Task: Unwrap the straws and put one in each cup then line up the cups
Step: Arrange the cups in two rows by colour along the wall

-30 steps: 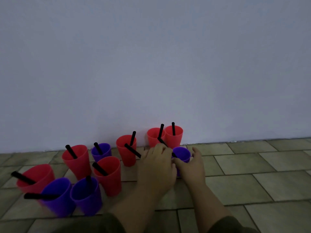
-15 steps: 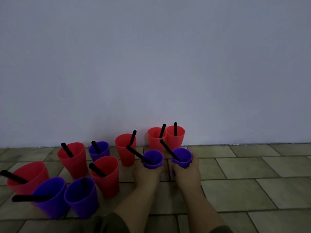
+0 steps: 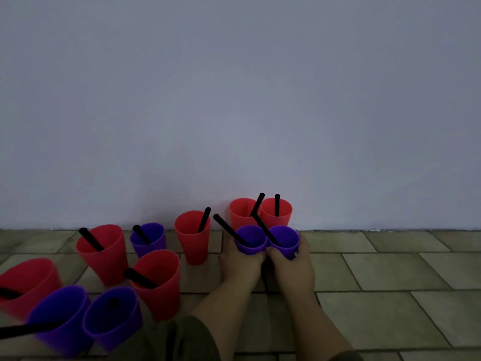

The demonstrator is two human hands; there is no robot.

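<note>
Near the wall, left hand (image 3: 240, 263) wrapped around one purple cup (image 3: 251, 241), right hand (image 3: 292, 267) around its touching neighbour (image 3: 285, 242).

Indoor room, kind unclear: tiled floor (image 3: 390, 269) meets plain pale wall (image 3: 234, 100); dim light.

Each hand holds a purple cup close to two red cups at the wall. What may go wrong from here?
The straw of the right purple cup leans toward the red cup behind and appears to meet that cup's straw; pushing forward may snag them or tip a cup. The straw of the left purple cup leans out leftwards, so it might slip out or strike the single red cup.
</note>
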